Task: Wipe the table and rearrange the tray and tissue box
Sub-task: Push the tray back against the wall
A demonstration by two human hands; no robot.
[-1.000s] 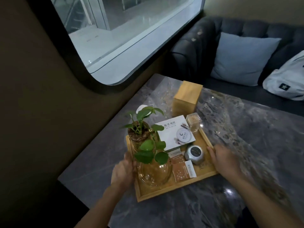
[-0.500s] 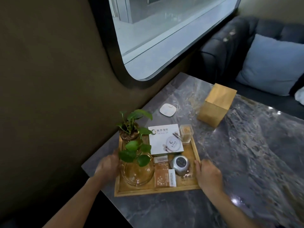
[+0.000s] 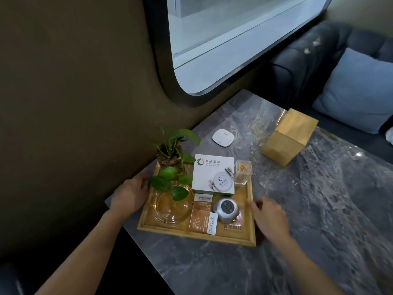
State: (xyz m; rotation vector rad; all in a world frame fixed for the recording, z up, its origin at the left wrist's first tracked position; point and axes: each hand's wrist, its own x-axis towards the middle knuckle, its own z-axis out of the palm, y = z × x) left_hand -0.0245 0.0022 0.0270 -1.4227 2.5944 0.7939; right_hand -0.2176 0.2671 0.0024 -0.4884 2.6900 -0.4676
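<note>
A wooden tray (image 3: 197, 236) rests on the grey marble table (image 3: 319, 209), close to the wall-side edge. It carries a potted plant (image 3: 172, 154), a glass ashtray (image 3: 173, 206), a white box (image 3: 213, 176), a toothpick holder (image 3: 243, 172), a silver gadget (image 3: 226, 209) and small packets. My left hand (image 3: 129, 194) holds the tray's left rim. My right hand (image 3: 270, 216) is blurred, just right of the right rim, fingers loose and empty. The wooden tissue box (image 3: 289, 137) stands apart, farther back on the table.
A small white rounded pad (image 3: 223, 138) lies on the table between tray and wall. A dark wall with a window runs along the left. A dark sofa (image 3: 308, 60) with a blue cushion (image 3: 357, 90) stands behind the table.
The tray slid toward the wall-side near corner, away from the tissue box. My right hand has come off the right rim; the left hand still holds the left rim.
</note>
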